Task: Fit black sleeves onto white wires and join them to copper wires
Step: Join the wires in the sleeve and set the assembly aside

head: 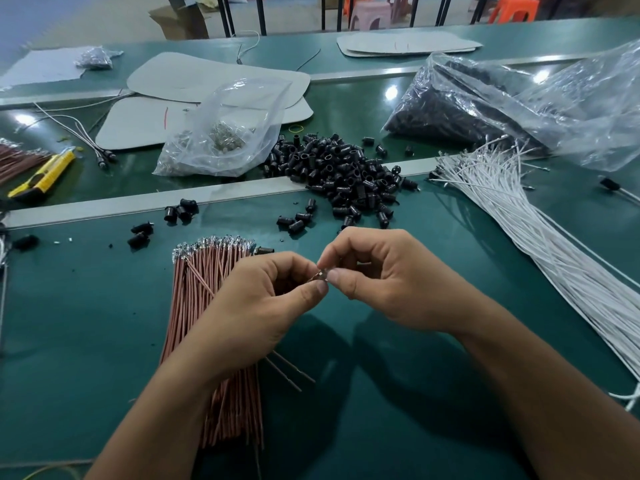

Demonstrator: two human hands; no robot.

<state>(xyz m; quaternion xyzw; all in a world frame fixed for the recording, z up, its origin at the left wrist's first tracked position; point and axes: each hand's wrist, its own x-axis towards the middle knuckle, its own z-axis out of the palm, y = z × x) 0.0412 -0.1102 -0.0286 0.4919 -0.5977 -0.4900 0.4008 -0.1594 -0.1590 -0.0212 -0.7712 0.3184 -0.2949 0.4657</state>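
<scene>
My left hand [263, 303] and my right hand [377, 275] meet above the green table, each pinching a small metal wire terminal [321, 274] between thumb and forefinger. A few copper wires [294, 370] trail down from under my left hand. The copper wire bundle [204, 306] lies below my left hand, metal tips pointing away. A pile of black sleeves [343, 171] sits beyond my hands. The white wire bundle [540, 237] fans along the right side.
A clear bag of small metal parts [225, 133] stands at centre left, a large bag of black sleeves [485, 109] at the back right. A yellow utility knife [45, 174] lies far left. Loose sleeves [180, 209] dot the table near a metal strip [138, 202].
</scene>
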